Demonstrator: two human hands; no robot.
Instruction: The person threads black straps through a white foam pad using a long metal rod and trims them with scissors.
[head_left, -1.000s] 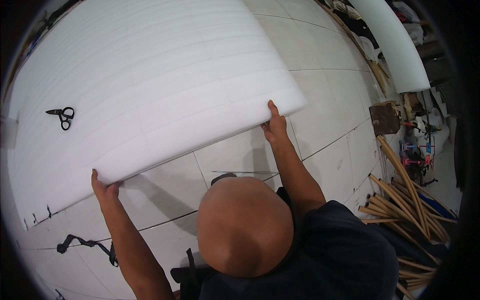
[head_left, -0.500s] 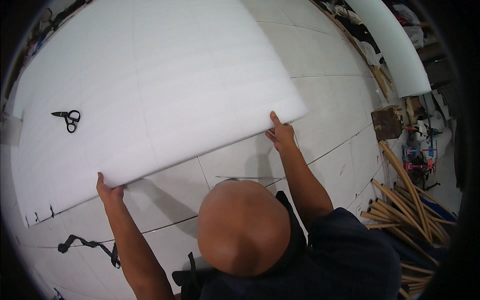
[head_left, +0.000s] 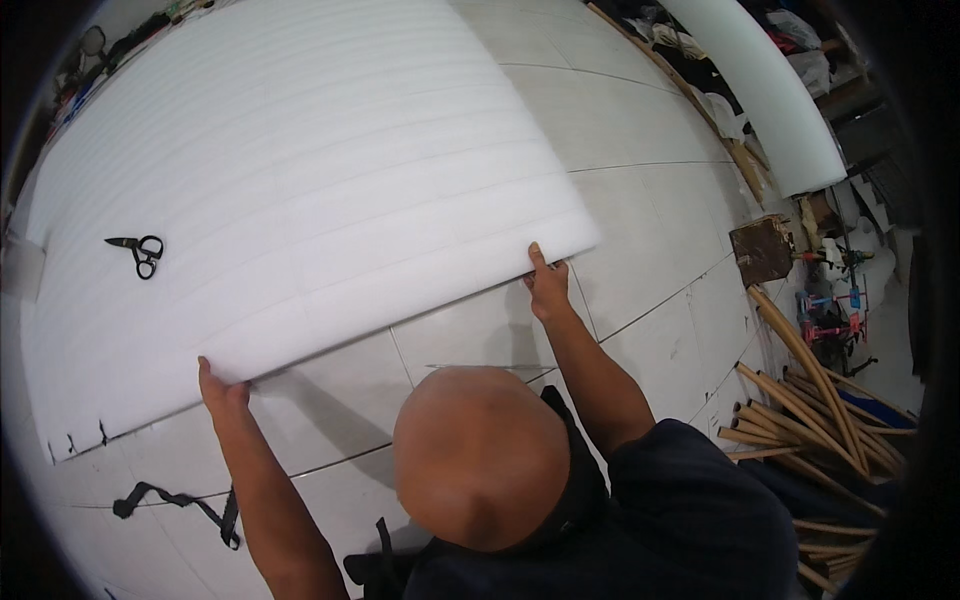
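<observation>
A wide white foam sheet (head_left: 340,220) spreads over the tiled floor, with faint ripple lines across its surface. My left hand (head_left: 222,390) grips its near edge toward the left, thumb on top and fingers partly hidden beneath. Close to the sheet's near right corner, my right hand (head_left: 547,285) pinches the same edge, its thumb on the upper face and the fingers curled under. Black-handled scissors (head_left: 146,257) lie on the sheet at the left, apart from both hands. Small black marks (head_left: 102,432) show at the near left corner.
A black strap (head_left: 175,493) lies on the floor beside my left forearm. To the right are a brown box (head_left: 762,248), a heap of tan tubes (head_left: 800,430) and a white roll (head_left: 770,100). A bare rounded shape (head_left: 480,450) between my arms blocks part of the floor.
Ripple lines now stand out across the foam sheet, which looked smoother before. The whole view has shifted slightly. Both hands keep their hold on the near edge.
</observation>
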